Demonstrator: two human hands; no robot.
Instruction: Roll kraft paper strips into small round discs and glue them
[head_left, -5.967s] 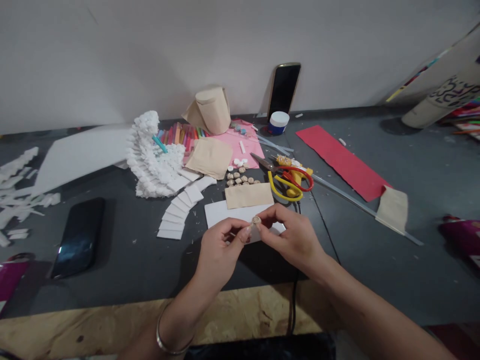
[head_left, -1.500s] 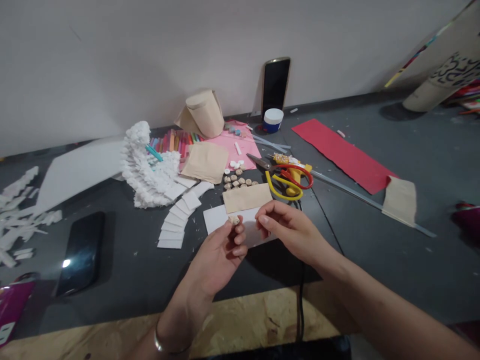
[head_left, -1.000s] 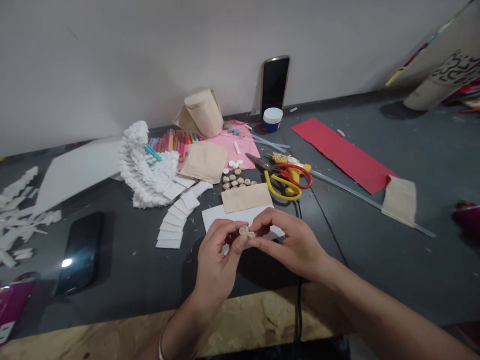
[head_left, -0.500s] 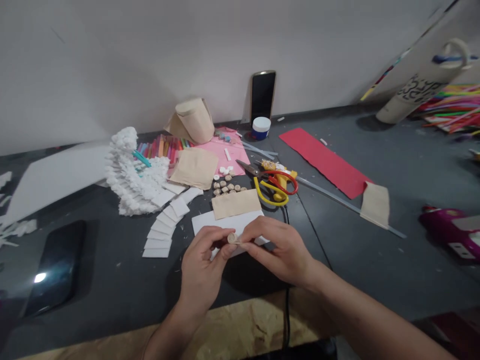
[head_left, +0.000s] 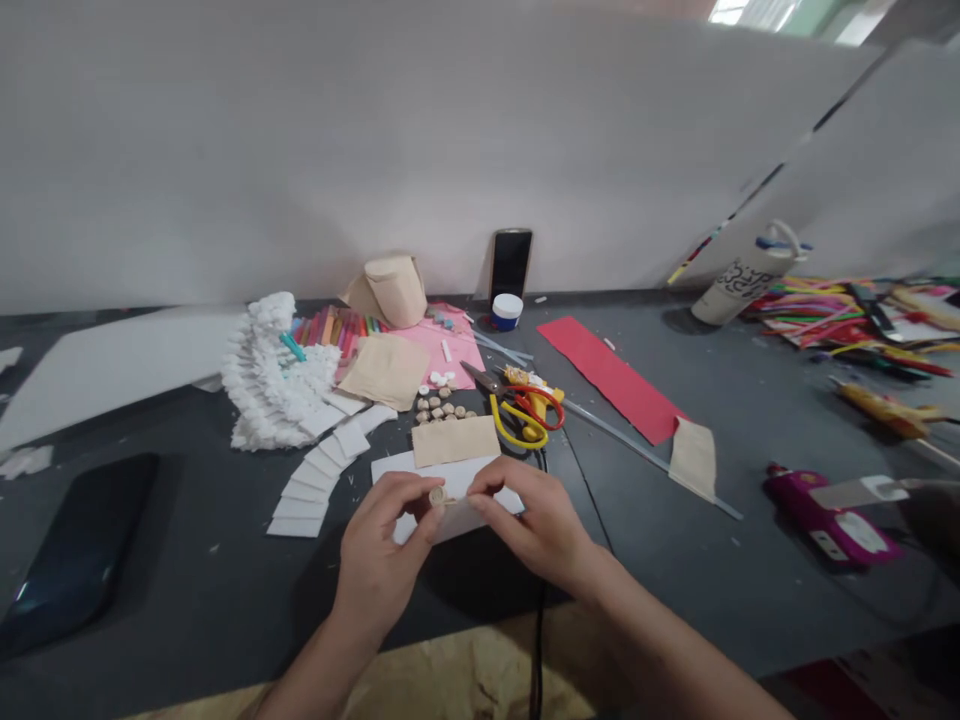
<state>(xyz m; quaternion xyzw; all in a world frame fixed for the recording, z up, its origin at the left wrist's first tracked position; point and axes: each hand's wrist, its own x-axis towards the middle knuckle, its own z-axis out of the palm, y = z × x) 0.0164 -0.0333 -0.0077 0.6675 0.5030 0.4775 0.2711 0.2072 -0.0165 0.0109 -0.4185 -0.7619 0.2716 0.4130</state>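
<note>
1. Nearest us, a strip of bare chipboard edge point(head_left: 450, 680) runs along the front of the dark grey surface point(head_left: 225, 590). A black cord point(head_left: 539, 640) hangs over it.
2. Just beyond, we see both forearms reaching in. The left hand point(head_left: 379, 560) pinches a small tan paper coil point(head_left: 437, 495) between thumb and forefinger. The right hand point(head_left: 536, 525) is closed on the same coil from the right, so the fingertips of both hands meet around it. The coil is held just above a white card point(head_left: 390, 468), in the near middle of the surface.
3. Far to the near left lies a dark phone point(head_left: 71, 555), face up.
4. Left of the hands, a fanned row of white paper squares point(head_left: 311, 485) leads away to a fringed white paper piece point(head_left: 270, 385).
5. Just past the card lies a tan paper rectangle point(head_left: 454, 440). Beyond it is a cluster of finished tan coils point(head_left: 442, 408).
6. To the right of those are scissors point(head_left: 525, 420) with yellow and red handles, lying against a yellow glue gun point(head_left: 529, 392).
7. Further right, a metal ruler point(head_left: 637, 450) runs at a slant beside a red paper strip point(head_left: 611, 380).
8. At the near right sits a magenta object point(head_left: 829, 515); we cannot tell what it is.
9. Towards the wall, we see a pink sheet point(head_left: 442, 345), coloured paper strips point(head_left: 334, 328) and a roll of tan paper point(head_left: 390, 290).
10. Farthest, a second phone point(head_left: 511, 262) leans upright against the wall behind a small white-lidded jar point(head_left: 508, 310).
</note>
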